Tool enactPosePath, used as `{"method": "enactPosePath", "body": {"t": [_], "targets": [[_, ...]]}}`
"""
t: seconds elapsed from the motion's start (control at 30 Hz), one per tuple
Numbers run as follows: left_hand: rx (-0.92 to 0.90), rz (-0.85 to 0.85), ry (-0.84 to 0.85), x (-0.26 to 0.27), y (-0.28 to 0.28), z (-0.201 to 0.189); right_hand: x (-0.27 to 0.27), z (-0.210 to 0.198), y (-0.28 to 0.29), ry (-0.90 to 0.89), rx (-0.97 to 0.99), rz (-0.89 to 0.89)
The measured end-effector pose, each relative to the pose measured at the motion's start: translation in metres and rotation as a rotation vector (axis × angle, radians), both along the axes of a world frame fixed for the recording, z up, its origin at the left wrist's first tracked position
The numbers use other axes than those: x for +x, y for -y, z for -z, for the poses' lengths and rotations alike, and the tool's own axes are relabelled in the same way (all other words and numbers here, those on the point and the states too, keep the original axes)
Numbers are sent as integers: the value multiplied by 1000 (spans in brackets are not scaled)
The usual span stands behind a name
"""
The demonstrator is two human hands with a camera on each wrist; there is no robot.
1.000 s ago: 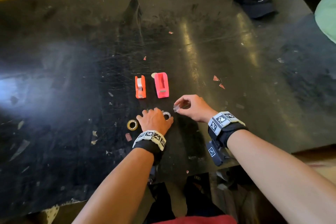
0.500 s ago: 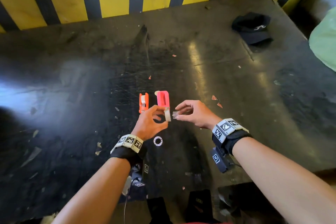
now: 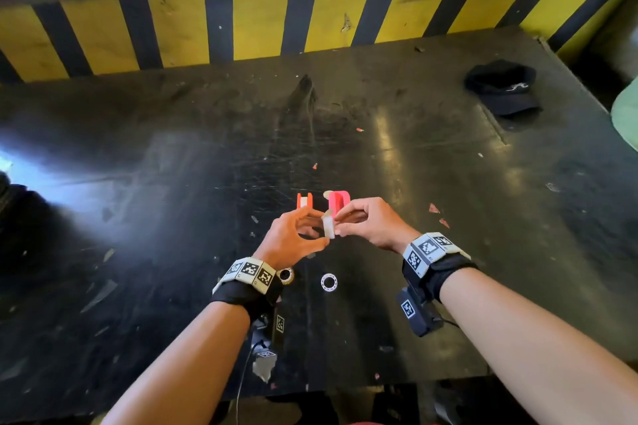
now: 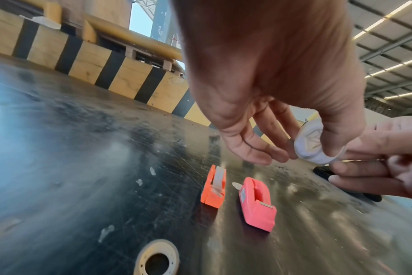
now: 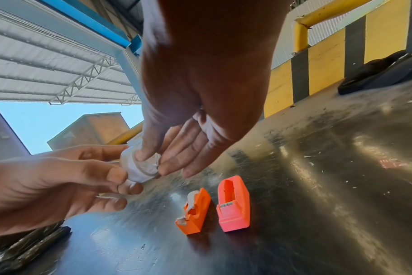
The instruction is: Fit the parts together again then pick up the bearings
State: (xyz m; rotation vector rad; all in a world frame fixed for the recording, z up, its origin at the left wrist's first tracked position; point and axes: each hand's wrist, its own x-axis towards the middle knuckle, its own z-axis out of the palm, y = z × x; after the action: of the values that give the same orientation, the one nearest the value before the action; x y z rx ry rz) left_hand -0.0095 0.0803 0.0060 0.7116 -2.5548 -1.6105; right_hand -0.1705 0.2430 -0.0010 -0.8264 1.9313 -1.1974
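I keep my left hand [image 3: 293,235] pinching the small tape roll [image 3: 328,226] steady while my right hand [image 3: 371,222] fingertips pinch its tape end, both grips narrow, above the surface [image 3: 448,203]

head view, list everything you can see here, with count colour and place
tape roll: 1, whitish, held up between both hands
tape dispensers: 2, orange and pink, side by side on the table beyond the hands
ring: 1, tan, on the table by the left wrist
ring: 1, white, on the table between the wrists
cap: 1, black, far right of the table
table: 1, black, scratched
barrier: 1, yellow and black stripes, behind the table
left hand: pinches the roll
right hand: pinches the roll
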Motion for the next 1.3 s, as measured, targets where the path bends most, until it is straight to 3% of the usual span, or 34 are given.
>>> {"method": "enactPosePath", "body": {"t": [0.33, 0.53, 0.6, 0.67, 0.73, 0.9, 1.13, 1.3], "targets": [[-8, 36, 2, 8, 26, -7, 19, -2, 18, 235, -68, 99], [-30, 49, 41, 6, 30, -5, 16, 0, 20, 261, -31, 128], [-55, 46, 53, 3, 31, -6, 8, 5, 20, 210, -3, 180], [-72, 44, 56, -1, 33, -5, -5, 14, 19, 36, 89, 184], [-68, 55, 61, -6, 36, -4, -19, 20, 18, -142, 245, 91], [-35, 68, 49, -22, 42, 4, -44, 44, 29, -336, 577, -189], [-117, 78, 64, -43, 51, 23, -62, 88, 63, -460, 624, -244], [-161, 104, 88, -49, 56, 30, -62, 98, 72, -471, 600, -227]]}}
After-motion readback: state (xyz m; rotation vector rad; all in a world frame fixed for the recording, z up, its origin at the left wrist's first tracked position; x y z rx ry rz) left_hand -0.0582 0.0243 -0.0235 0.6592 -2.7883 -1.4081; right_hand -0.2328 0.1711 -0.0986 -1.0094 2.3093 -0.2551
